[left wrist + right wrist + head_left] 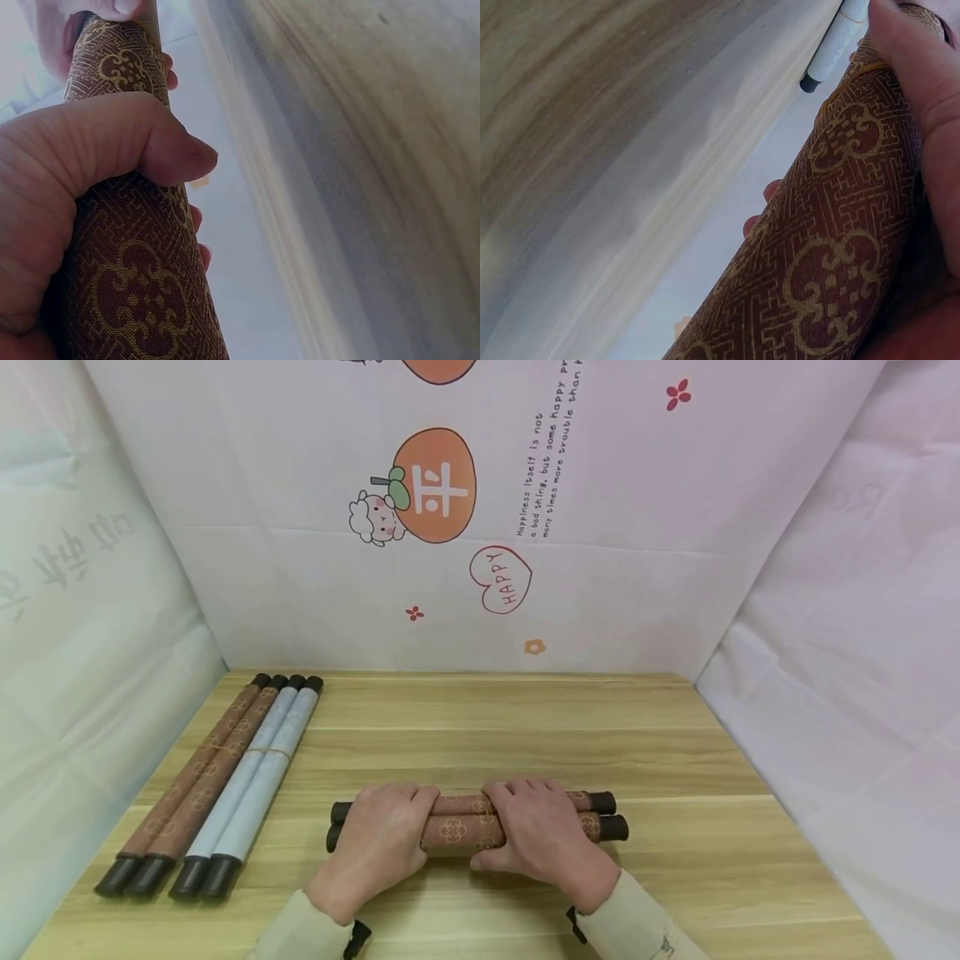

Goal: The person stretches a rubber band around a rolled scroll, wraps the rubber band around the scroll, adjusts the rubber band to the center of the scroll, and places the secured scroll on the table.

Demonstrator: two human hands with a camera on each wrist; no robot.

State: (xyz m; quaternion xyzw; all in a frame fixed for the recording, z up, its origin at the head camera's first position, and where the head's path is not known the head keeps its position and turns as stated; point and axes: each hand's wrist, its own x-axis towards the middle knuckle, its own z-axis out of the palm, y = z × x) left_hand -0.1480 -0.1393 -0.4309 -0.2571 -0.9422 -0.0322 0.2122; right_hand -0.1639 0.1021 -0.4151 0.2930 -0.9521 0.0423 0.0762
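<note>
1. Here, in the head view, a brown patterned scroll [457, 828] with dark end caps lies crosswise on the wooden table [510, 727], near the front edge. The left hand [386, 835] and right hand [536, 835] both lie over it, fingers curled across its top, side by side near its middle. It looks like two brown rolls together, so I judge the rolling or unrolling to be partway at best. Four more scrolls [217, 781], two brown and two pale blue, lie rolled and tied at the table's left, well apart.

2. In the left wrist view, the left hand's thumb [161, 146] presses round the brocade roll, fingertips showing beneath: a firm closed hold.

3. In the right wrist view, the right hand's palm [922, 97] wraps the roll, fingertips peeping under it, also gripping. A pale scroll's end shows beyond.
</note>
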